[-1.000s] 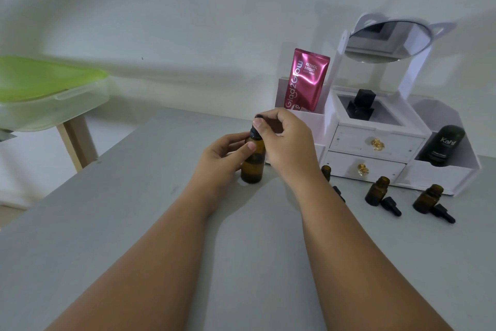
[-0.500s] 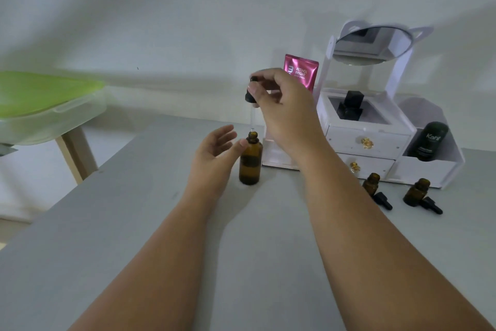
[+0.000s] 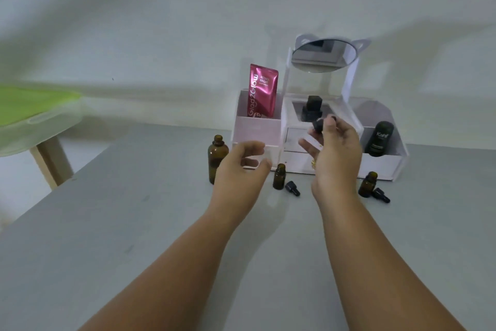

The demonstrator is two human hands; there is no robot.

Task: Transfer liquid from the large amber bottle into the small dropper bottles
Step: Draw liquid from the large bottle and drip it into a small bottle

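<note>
Pinching a black dropper cap point(image 3: 318, 125) between thumb and fingertip, R hand point(image 3: 336, 150) is raised in front of the white organizer point(image 3: 386, 167); pipette too blurred to trace. L hand point(image 3: 241, 167) hovers w/ fingers loosely curled, holding nothing. Uncapped large amber bottle point(image 3: 216, 159) stands just left of L hand on the grey table point(image 3: 134, 223). Open small dropper bottle point(image 3: 279, 176) w/ loose cap point(image 3: 292, 188) sits between the wrists; second bottle point(image 3: 367, 184) & second cap point(image 3: 381, 195) sit right of R wrist.
</note>
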